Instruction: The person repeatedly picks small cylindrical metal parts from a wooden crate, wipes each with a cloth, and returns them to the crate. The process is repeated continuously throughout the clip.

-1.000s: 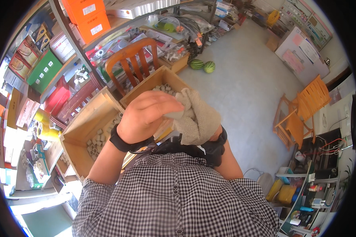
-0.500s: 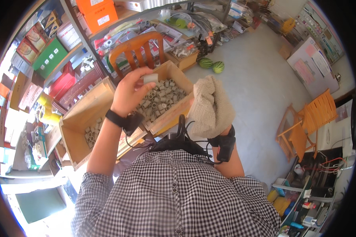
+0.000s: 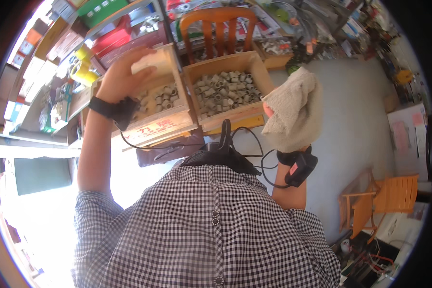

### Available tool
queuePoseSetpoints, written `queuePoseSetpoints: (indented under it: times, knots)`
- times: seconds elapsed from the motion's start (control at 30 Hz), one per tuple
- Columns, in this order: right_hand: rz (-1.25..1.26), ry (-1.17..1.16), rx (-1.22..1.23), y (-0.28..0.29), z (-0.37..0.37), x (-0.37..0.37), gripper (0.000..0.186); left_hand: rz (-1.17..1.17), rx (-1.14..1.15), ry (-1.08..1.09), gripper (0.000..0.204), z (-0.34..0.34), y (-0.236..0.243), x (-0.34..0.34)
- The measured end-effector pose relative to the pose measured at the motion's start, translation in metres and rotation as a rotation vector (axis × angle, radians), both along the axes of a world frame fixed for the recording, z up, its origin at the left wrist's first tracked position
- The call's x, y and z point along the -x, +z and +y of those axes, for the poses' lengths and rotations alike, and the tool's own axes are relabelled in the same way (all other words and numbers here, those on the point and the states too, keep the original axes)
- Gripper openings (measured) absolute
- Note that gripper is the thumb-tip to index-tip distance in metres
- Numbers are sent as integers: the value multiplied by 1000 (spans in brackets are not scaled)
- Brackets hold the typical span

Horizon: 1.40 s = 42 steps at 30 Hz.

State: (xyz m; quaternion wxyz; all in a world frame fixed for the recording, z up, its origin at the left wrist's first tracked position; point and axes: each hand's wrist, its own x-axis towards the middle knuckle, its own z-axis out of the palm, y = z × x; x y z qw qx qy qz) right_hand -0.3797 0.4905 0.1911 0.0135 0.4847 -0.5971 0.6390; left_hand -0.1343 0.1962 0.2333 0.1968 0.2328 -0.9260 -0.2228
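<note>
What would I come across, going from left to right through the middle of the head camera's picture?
Yellow object → left hand → fuller wooden box of grey fittings → beige cloth covering most of the right hand → wooden chair with slatted back.

Two open wooden boxes of grey fittings stand side by side, with grey floor to the right.
The left box (image 3: 177, 119) has fittings (image 3: 165, 98) scattered over its bare wooden bottom; the right box (image 3: 233, 118) is covered almost across its bottom by a denser heap (image 3: 225, 91). A yellow strip (image 3: 245, 123) shows under the right box's near edge; what bears the boxes is mostly hidden. On the floor (image 3: 360, 105), a slatted wooden chair (image 3: 396, 194) stands at right, and a mostly hidden watermelon (image 3: 293, 65) lies far. At far left, a shelf (image 3: 116, 18) carries a green box (image 3: 101, 10).
</note>
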Motion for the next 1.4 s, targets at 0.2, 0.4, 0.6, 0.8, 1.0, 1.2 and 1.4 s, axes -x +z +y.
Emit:
queuePoseSetpoints:
  times: [0.2, 0.4, 0.6, 0.8, 1.0, 1.2, 1.4]
  knots:
    - [-943, 457, 135, -10, -25, -3, 43, -65, 27, 124, 42, -50, 12, -63]
    - [-1147, 673, 196, -10, -20, 3, 17, -179, -30, 86, 43, -149, -40, -95]
    - [-1238, 863, 484, -24, -9, -8, 40, -538, -142, 60, 45, -200, -120, -73]
    - [-1499, 1072, 623, -17, -1, -26, 16, -687, -98, -146, 41, -203, -196, -18]
    - [-1461, 934, 739, -10, 10, -70, 13, -713, -49, -210, 40, -182, -259, 30]
    - [-1468, 819, 804, 3, 10, -101, 8, -784, 11, -302, 44, -153, -293, 52]
    - [-1438, 669, 790, 3, 4, -118, 8, -816, -93, -277, 46, -158, -339, 61]
